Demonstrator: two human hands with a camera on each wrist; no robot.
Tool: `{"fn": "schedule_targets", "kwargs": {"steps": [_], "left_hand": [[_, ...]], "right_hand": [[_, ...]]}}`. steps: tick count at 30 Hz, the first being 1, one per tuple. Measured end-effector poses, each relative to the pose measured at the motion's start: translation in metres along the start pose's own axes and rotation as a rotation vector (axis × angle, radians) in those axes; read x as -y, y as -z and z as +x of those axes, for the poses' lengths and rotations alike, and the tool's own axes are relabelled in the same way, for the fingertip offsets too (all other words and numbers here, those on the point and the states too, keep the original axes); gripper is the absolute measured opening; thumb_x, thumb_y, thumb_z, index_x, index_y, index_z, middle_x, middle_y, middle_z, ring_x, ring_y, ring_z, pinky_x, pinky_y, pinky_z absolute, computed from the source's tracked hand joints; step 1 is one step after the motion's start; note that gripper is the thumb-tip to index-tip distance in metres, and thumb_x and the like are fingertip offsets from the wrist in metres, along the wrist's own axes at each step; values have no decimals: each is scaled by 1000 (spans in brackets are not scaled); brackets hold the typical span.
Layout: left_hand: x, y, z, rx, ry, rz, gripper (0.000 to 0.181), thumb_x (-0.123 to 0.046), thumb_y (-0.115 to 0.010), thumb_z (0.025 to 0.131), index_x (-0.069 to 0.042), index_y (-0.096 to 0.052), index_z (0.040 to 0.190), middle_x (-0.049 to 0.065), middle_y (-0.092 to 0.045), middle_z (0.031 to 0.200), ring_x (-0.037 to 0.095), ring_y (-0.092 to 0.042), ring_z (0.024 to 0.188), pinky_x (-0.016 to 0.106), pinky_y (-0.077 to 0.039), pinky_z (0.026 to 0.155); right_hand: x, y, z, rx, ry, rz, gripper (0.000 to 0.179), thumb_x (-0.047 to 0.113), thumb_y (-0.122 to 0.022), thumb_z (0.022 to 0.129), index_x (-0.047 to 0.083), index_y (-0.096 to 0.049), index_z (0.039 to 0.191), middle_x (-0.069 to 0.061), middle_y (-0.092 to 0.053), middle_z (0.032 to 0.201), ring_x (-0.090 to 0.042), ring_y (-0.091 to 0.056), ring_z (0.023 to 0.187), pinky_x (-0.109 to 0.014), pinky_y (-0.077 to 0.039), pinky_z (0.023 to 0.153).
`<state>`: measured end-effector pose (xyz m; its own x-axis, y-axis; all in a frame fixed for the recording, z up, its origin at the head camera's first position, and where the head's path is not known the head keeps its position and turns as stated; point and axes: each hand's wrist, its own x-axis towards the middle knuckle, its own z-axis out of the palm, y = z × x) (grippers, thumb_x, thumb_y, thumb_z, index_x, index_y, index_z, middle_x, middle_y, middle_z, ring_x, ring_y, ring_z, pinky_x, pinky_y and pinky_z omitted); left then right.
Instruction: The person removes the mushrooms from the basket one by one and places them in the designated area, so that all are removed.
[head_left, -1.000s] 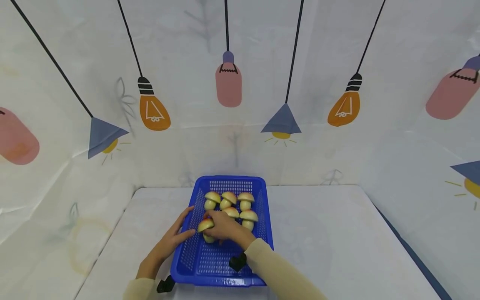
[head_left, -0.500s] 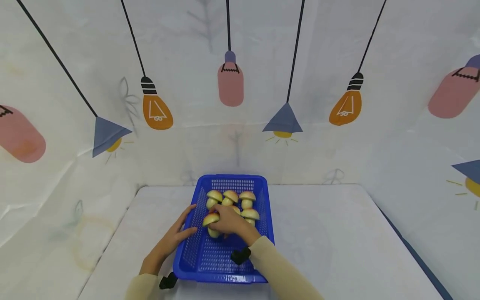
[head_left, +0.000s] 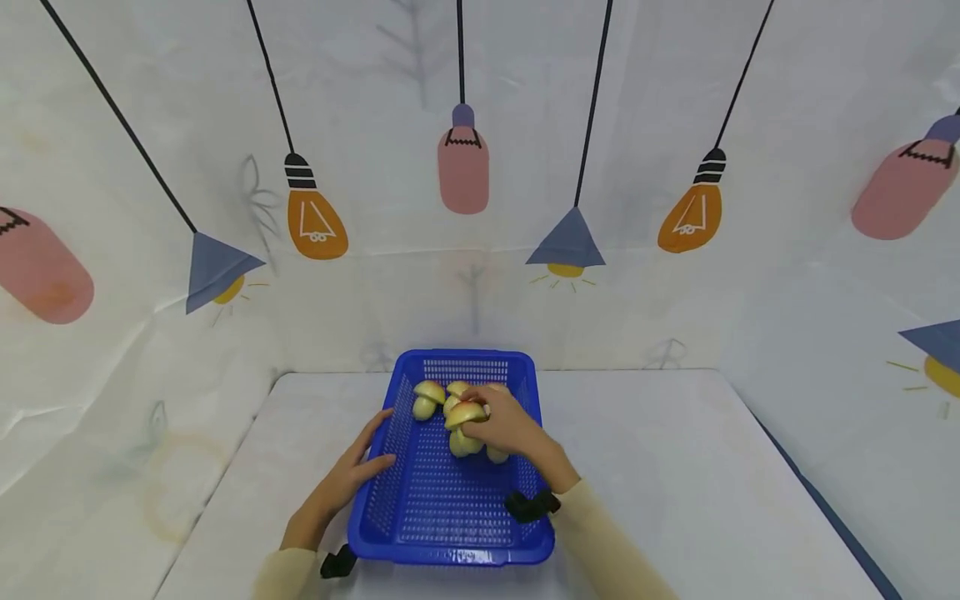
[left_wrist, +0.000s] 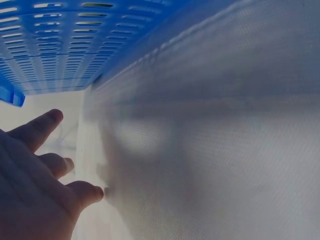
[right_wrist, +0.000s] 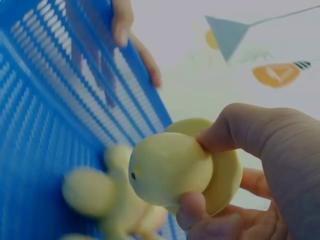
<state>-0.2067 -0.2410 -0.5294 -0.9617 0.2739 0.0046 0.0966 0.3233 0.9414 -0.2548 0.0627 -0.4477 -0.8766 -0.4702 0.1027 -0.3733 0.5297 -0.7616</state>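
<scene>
Yellow-green mushroom-shaped piece (head_left: 465,413), cap uppermost, lies left of the right hand (head_left: 506,418), whose grip pinches it over the blue perforated plastic basket (head_left: 450,555); left hand (head_left: 347,477), fingers extended, flanks the left rim.

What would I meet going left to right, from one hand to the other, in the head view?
Left hand, leftmost mushroom, held mushroom, right hand; the other mushrooms overlap too much to place.

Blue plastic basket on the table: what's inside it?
The basket holds yellowish toy mushrooms, grouped toward its far end. The right hand holds another mushroom above others and partly covers several, so the exact count can't be told.
</scene>
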Motion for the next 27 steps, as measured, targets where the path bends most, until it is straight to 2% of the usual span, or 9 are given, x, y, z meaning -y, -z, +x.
{"fn": "schedule_targets", "kwargs": {"steps": [4, 7, 13, 19, 24, 27], "left_hand": [[-3, -3, 1, -4, 4, 3, 77, -29, -60, 100, -32, -20, 164, 20, -9, 172, 56, -30, 146, 69, -44, 104], [-4, -3, 1, 3, 4, -6, 76, -28, -60, 100, -31, -19, 165, 21, -10, 171, 55, -34, 143, 66, -48, 102], [-2, -1, -1, 29, -15, -31, 76, -25, -58, 101, -28, -17, 165, 24, -11, 170, 53, -40, 138, 59, -53, 96], [-2, 0, 0, 31, -29, -37, 76, -24, -58, 101, -27, -17, 165, 26, -13, 168, 52, -44, 135, 56, -56, 93], [-2, -1, 1, 27, -20, -31, 76, -25, -58, 101, -28, -17, 165, 25, -12, 169, 53, -41, 138, 58, -55, 94], [-2, -2, 0, 24, -12, -27, 77, -26, -58, 100, -28, -17, 165, 24, -12, 169, 54, -40, 138, 60, -54, 95]], "right_hand": [[-11, 27, -14, -62, -50, 5, 44, 24, -71, 88, 13, -64, 130, -6, -68, 124, -22, -64, 106, -35, -56, 82], [-19, 46, -22, -113, -41, 30, 43, 21, -71, 89, 10, -64, 130, -9, -69, 123, -25, -65, 105, -32, -55, 79], [-34, 74, -39, -173, -81, 59, 46, 20, -71, 92, 10, -61, 135, -13, -67, 128, -18, -61, 83, -28, -51, 62], [-57, 88, -53, -191, -135, 106, 48, 20, -70, 93, 9, -58, 139, -19, -65, 130, -18, -58, 65, -27, -43, 46], [-76, 91, -62, -205, -166, 109, 47, 19, -71, 95, 6, -57, 138, -20, -65, 125, -19, -58, 65, -26, -43, 44], [-84, 91, -66, -206, -195, 111, 49, 19, -73, 94, 5, -57, 138, -21, -65, 128, -19, -59, 65, -27, -44, 45]]}}
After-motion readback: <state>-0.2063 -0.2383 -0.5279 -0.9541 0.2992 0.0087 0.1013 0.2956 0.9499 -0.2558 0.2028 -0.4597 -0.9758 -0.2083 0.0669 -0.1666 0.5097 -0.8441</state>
